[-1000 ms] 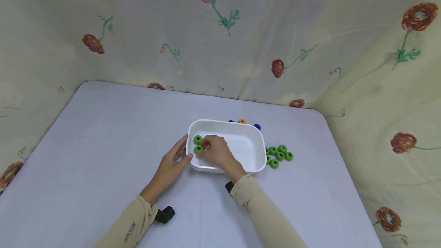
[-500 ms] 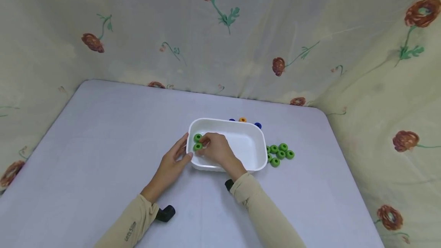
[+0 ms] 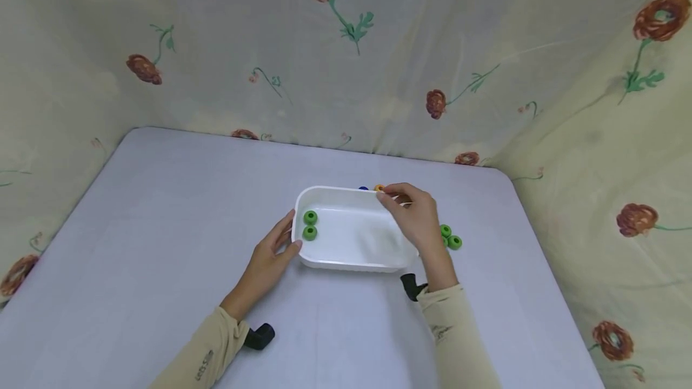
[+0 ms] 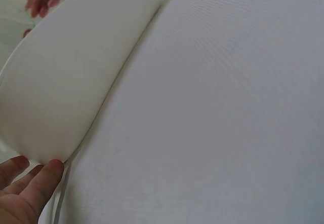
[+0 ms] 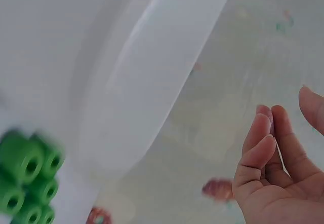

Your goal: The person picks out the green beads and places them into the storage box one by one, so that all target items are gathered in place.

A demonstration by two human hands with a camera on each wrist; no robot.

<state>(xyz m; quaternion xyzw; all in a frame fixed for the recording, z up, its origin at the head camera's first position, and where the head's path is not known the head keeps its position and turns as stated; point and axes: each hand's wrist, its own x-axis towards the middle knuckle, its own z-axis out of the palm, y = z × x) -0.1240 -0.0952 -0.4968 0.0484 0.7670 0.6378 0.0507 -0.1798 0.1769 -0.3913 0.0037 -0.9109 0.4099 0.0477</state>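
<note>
A white rectangular tub (image 3: 346,230) stands on the table, with two green beads (image 3: 310,222) lying inside near its left end. My left hand (image 3: 266,266) rests against that left end, its fingertips touching the wall in the left wrist view. Over the far right part of the tub hovers my right hand (image 3: 418,221). In the right wrist view, this right hand (image 5: 283,183) has its thumb apart from loosely bent fingers, and nothing is between them.
Several green beads (image 3: 455,243) sit on the table right of the tub, partly hidden by the right arm. Behind the far rim are an orange bead (image 3: 379,187) and a blue bead (image 3: 363,188). Flowered cloth (image 3: 303,101) hangs behind the table.
My right hand has left the green beads at the tub's left end and moved right and away, toward the far rim. Both beads stay there; the left hand holds its place.
</note>
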